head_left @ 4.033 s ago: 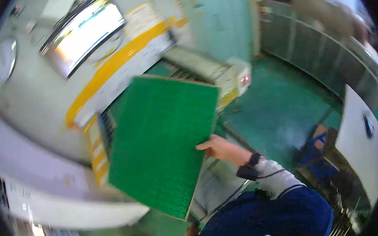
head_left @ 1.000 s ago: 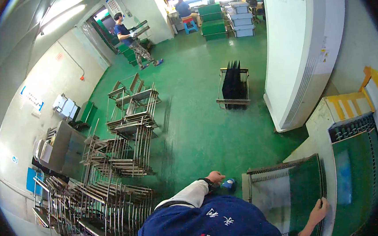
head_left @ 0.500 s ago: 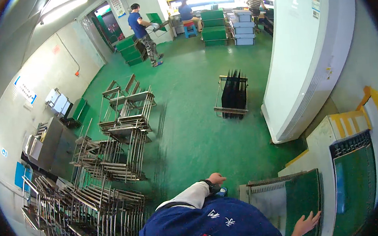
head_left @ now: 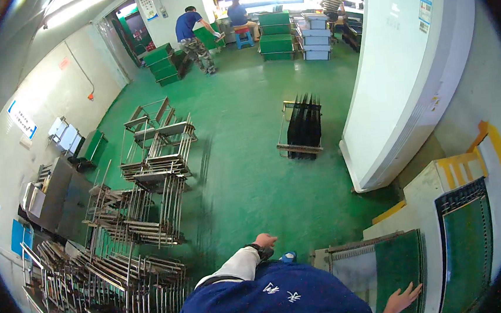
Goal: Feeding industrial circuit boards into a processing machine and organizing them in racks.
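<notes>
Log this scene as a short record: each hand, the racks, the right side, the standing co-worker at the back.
Left hand: above the green floor, nothing seen in it; dark wristband
Right hand: fingers spread over the green panel at lower right; contact unclear
Racks: bare metal racks grouped at left; upright black sheets in another rack mid-floor
Right side: tall white cabinet
Co-worker: blue shirt, bending beside stacked green boxes

Frames [head_left: 160, 165] left, cabinet [head_left: 389, 81] right, loaded rack [head_left: 304, 130] between on floor [head_left: 240, 181]; panel [head_left: 397, 262] near right.
</notes>
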Demonstrator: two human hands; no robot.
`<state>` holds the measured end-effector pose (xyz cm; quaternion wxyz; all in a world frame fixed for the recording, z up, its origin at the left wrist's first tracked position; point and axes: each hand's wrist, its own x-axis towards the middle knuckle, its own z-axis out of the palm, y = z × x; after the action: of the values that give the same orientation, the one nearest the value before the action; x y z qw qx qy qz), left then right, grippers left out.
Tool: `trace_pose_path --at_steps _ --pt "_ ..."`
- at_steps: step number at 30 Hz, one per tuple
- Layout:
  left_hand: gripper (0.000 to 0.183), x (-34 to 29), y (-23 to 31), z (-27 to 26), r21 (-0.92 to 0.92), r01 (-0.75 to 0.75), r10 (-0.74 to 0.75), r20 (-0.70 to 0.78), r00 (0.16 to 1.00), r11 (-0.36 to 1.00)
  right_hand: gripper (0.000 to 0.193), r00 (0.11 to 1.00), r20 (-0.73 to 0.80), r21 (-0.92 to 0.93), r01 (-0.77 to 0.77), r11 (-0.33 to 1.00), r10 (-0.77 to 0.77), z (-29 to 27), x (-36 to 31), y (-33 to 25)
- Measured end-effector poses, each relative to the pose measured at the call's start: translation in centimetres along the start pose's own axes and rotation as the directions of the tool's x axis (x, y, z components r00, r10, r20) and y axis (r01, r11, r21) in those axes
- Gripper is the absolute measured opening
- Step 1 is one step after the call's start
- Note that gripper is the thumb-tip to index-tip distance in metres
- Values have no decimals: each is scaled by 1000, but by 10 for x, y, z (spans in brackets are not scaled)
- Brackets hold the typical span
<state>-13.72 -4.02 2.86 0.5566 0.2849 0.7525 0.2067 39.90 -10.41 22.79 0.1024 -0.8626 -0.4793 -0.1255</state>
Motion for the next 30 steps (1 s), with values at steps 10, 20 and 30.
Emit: trace_pose_path --at_steps 10,20,30 --pt "31 16 -17 1 -74 11 -5 81 997 997 42 996 32 -24 -80 996 81 5 29 22" --pt "31 20 -38 -13 -192 18 -3 80 997 981 26 981 145 91 -143 986 129 34 58 38" --pt "30 -1 -26 -10 -219 72 -57 73 996 973 25 977 213 30 -19 999 13 64 81 76"
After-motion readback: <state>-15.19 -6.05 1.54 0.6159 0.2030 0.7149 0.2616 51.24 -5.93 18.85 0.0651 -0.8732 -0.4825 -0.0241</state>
